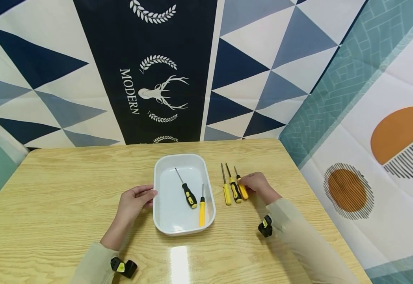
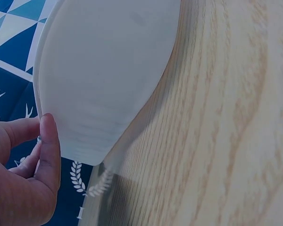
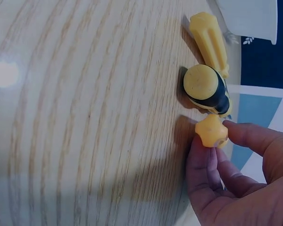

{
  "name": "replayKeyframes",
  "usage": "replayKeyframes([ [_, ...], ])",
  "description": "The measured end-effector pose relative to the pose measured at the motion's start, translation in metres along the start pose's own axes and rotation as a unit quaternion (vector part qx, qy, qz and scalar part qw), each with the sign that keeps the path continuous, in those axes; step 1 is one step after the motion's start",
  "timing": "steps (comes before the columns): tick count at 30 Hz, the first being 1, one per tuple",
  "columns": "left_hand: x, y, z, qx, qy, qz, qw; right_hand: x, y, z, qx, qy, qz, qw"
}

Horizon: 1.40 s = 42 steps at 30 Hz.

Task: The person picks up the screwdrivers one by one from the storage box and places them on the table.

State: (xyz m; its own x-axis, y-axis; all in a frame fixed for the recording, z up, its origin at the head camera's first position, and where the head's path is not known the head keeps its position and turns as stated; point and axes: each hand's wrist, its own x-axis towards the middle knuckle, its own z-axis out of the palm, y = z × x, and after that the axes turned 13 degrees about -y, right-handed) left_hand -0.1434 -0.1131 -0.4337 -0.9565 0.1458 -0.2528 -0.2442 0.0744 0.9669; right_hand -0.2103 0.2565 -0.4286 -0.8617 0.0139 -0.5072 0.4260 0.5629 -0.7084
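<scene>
A white plastic tray stands on the table. My left hand holds its left rim, with the thumb against the wall in the left wrist view. Inside the tray lie a black-and-yellow screwdriver and a slim yellow-handled screwdriver. To the right of the tray, my right hand pinches the orange-yellow handle of a screwdriver between thumb and fingers. Beside it lie a black-and-yellow screwdriver and a plain yellow-handled screwdriver, their shafts pointing away from me.
The wooden table runs back to a patterned cloth wall. Another patterned cloth hangs along the right side. Small black cameras sit at both wrists.
</scene>
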Motion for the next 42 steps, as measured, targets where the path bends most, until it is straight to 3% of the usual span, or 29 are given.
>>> replayKeyframes([
  [8, -0.0002, 0.0007, 0.0004, 0.002, 0.001, 0.002, 1.0, -0.0007, -0.0018, 0.0017, -0.032, 0.005, -0.024, 0.9992],
  [14, 0.0004, -0.0004, 0.0002, 0.002, 0.002, 0.0, 1.0, -0.0025, -0.0023, 0.0017, -0.04, 0.011, -0.019, 0.999],
  [22, 0.0011, -0.0005, 0.0005, 0.005, 0.003, -0.002, 1.0, -0.0039, -0.0035, 0.0007, -0.032, 0.018, 0.003, 0.9993],
  [42, 0.0001, 0.0006, -0.0006, 0.002, -0.003, 0.0, 1.0, -0.0051, -0.0009, 0.0, -0.014, 0.008, -0.008, 0.9998],
])
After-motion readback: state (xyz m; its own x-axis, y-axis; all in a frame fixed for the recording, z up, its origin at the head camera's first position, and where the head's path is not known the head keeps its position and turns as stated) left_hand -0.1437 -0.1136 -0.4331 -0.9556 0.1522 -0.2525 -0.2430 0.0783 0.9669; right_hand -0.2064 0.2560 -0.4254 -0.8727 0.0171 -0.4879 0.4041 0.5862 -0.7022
